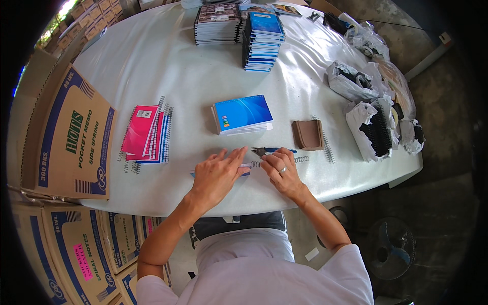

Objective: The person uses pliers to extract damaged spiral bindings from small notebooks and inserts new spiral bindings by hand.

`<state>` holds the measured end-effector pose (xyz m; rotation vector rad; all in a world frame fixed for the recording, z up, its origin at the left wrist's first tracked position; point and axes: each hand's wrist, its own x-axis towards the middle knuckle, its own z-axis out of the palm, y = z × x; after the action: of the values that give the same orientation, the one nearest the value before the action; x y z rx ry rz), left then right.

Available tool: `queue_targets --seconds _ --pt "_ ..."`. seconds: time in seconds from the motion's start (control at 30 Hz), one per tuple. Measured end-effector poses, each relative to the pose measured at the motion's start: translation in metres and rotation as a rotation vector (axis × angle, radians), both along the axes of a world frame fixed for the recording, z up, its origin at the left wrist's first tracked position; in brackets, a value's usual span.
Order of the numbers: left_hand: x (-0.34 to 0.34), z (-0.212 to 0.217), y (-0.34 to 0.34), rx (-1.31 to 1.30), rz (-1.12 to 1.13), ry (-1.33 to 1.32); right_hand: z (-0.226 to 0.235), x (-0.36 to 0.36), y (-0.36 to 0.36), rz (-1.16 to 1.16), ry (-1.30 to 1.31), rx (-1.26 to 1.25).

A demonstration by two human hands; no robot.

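Note:
My left hand [217, 174] lies with its fingers stretched out over a small blue-edged notebook [246, 174], holding it against the table and hiding most of it. A metal spiral wire [303, 159] runs from the notebook's edge to the right, passing under my right hand [284, 174]. The fingers of that hand, one with a ring, are pinched around the wire. Just beyond them lie pliers with blue handles [284, 150]. Farther off sits a stack of unbound blue-covered notebooks [243, 113]. How far the wire goes into the notebook is hidden by my fingers.
Red and blue spiral notebooks [145, 133] are piled at left, beside a large carton [76, 137]. At right are a brown holder [308, 134], loose spiral wires [328, 147] and plastic bags of black coils [373, 124]. Tall notebook stacks [263, 43] stand at the back.

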<state>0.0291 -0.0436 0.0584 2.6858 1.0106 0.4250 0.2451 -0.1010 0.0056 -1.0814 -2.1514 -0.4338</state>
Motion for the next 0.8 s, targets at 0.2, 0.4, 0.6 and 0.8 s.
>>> queue_targets --seconds 0.2,0.4,0.6,0.8 --pt "0.000 -0.007 0.001 0.040 0.008 -0.036 -0.001 0.004 0.003 0.057 0.015 -0.058" --pt "0.003 -0.003 0.001 -0.003 0.007 -0.031 0.013 0.014 0.004 0.149 -0.022 -0.103" --pt "0.006 -0.001 0.000 -0.019 0.042 0.024 0.023 0.019 0.009 0.224 -0.106 0.023" --pt "0.005 0.003 -0.004 -0.077 0.081 0.047 0.032 0.014 0.006 0.100 -0.076 -0.296"
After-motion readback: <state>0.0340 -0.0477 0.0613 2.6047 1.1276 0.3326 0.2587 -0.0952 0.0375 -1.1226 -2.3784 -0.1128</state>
